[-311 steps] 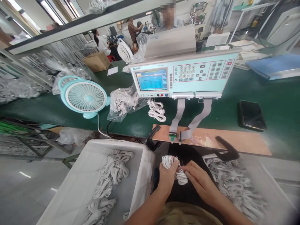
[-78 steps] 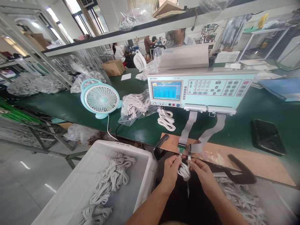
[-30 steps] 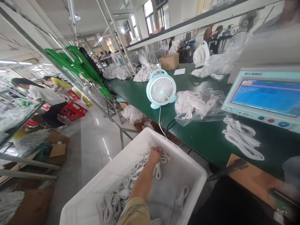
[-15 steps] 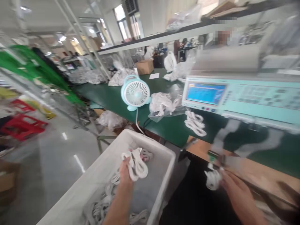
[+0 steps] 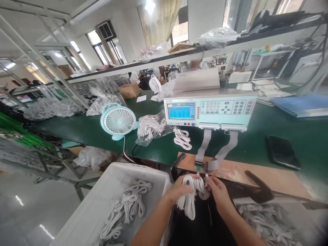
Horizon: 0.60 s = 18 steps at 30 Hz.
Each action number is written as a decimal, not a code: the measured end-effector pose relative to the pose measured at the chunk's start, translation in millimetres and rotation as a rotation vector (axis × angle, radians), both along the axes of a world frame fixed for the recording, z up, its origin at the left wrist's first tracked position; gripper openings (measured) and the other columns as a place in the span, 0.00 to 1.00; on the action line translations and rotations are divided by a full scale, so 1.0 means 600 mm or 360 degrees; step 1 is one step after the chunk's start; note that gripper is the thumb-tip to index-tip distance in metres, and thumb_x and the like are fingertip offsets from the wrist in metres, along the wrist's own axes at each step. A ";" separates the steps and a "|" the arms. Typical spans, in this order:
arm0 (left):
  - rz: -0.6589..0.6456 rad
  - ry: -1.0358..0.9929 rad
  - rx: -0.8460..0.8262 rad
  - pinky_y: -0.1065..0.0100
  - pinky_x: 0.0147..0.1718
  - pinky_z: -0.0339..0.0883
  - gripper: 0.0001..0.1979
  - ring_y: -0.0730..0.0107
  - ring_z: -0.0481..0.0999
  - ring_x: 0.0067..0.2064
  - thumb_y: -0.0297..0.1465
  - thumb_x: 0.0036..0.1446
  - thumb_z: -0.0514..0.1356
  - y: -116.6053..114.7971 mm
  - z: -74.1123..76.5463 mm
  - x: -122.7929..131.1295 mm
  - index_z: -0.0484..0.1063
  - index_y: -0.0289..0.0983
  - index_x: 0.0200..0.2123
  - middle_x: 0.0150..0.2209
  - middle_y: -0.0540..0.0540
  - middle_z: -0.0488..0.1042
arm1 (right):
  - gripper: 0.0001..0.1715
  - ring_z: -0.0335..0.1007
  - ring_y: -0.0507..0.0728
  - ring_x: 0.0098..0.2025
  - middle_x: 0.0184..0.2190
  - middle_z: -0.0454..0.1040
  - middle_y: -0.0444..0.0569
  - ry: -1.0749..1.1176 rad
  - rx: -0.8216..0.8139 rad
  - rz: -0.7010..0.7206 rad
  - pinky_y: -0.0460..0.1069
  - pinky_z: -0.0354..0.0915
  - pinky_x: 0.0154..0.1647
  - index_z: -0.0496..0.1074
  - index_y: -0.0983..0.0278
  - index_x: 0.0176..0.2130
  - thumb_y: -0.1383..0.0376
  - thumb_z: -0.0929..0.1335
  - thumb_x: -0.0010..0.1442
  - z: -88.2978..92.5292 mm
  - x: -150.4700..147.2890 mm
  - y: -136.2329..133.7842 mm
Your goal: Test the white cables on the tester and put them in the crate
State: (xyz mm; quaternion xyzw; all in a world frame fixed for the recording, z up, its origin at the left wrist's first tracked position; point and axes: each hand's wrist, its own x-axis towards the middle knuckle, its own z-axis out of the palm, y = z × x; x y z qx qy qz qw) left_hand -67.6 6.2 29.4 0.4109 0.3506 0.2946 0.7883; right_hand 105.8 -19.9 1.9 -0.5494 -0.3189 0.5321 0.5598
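Observation:
My left hand (image 5: 176, 190) is closed around a coiled white cable bundle (image 5: 189, 204) in front of the bench. Beside it, a second white cable bundle (image 5: 201, 188) hangs under the small green connector board (image 5: 199, 167) at the bench edge. My right hand (image 5: 218, 190) pinches an end of this second cable just below the board's sockets. Grey ribbon cables (image 5: 204, 146) run from there up to the pale-blue tester (image 5: 225, 110), whose screen is lit. Whether the plug sits fully in the socket is hidden by my fingers.
A white bin (image 5: 115, 171) with several coiled cables stands at my left. On the green bench are a blue fan (image 5: 120, 120), a bagged cable heap (image 5: 151, 127), a loose cable bundle (image 5: 182, 139) and a phone (image 5: 283, 151). More cables (image 5: 269, 218) lie at lower right. A black clamp (image 5: 176, 167) juts out.
My left hand has come out of the bin with a cable bundle, moving right to the connector board. My right hand stays near the board with its cable. The view has turned right.

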 end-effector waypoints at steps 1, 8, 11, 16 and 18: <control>0.0029 0.0006 -0.0001 0.66 0.24 0.70 0.32 0.67 0.74 0.23 0.28 0.38 0.65 -0.003 -0.002 0.001 0.70 0.33 0.52 0.25 0.46 0.74 | 0.27 0.51 0.50 0.20 0.16 0.57 0.39 0.0006 -0.0004 -0.0017 0.46 0.52 0.23 0.66 0.64 0.21 0.44 0.73 0.43 0.003 -0.001 0.001; 0.0169 0.0085 -0.0024 0.68 0.25 0.69 0.31 0.69 0.72 0.23 0.26 0.39 0.63 -0.030 0.002 0.015 0.69 0.35 0.52 0.24 0.48 0.74 | 0.29 0.50 0.50 0.20 0.17 0.57 0.39 0.0007 -0.0004 -0.0082 0.46 0.52 0.21 0.63 0.62 0.22 0.41 0.71 0.45 0.007 -0.023 -0.012; 0.0165 0.0054 0.0046 0.70 0.26 0.70 0.25 0.71 0.72 0.26 0.25 0.37 0.64 -0.048 0.003 0.019 0.74 0.35 0.44 0.32 0.46 0.74 | 0.28 0.53 0.52 0.21 0.18 0.58 0.40 -0.0050 -0.0004 0.0005 0.46 0.54 0.21 0.61 0.61 0.22 0.42 0.69 0.49 0.008 -0.031 -0.040; 0.0111 -0.0177 -0.0241 0.66 0.28 0.72 0.26 0.66 0.76 0.28 0.26 0.40 0.63 -0.091 -0.019 0.019 0.71 0.36 0.47 0.32 0.45 0.75 | 0.25 0.55 0.54 0.22 0.19 0.58 0.41 -0.0487 -0.0137 0.0281 0.47 0.56 0.22 0.61 0.60 0.22 0.44 0.66 0.53 0.010 0.080 -0.101; 0.0176 -0.0305 -0.0375 0.67 0.26 0.71 0.24 0.64 0.77 0.28 0.28 0.43 0.62 -0.102 -0.030 0.022 0.68 0.36 0.47 0.29 0.43 0.76 | 0.23 0.59 0.56 0.23 0.19 0.61 0.44 -0.0944 -0.0137 0.0449 0.49 0.57 0.25 0.63 0.60 0.21 0.46 0.65 0.53 0.001 0.163 -0.124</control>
